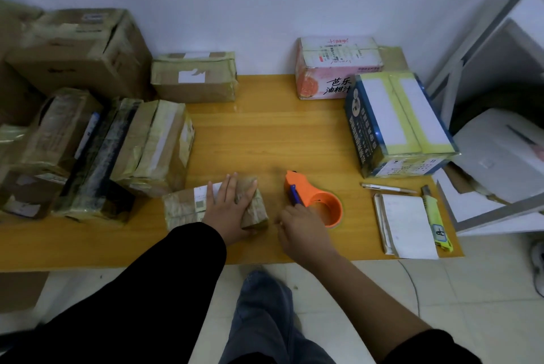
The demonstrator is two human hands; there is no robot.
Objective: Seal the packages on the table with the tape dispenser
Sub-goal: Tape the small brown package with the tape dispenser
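Note:
A small brown cardboard package (182, 207) with a white label lies near the front edge of the yellow wooden table (265, 134). My left hand (229, 204) lies flat on top of it, fingers straight. Just to the right, the orange tape dispenser (315, 195) with a blue handle part sits on the table. My right hand (303, 225) reaches its near end, fingers curled at the handle; whether it grips is hidden by the back of the hand.
Several taped cardboard boxes (97, 142) crowd the table's left side, one (194, 78) at the back. A pink box (335, 69) and a blue box (397, 125) stand at the right. A pen (388, 188), notepad (409, 225) and yellow utility knife (435, 216) lie front right.

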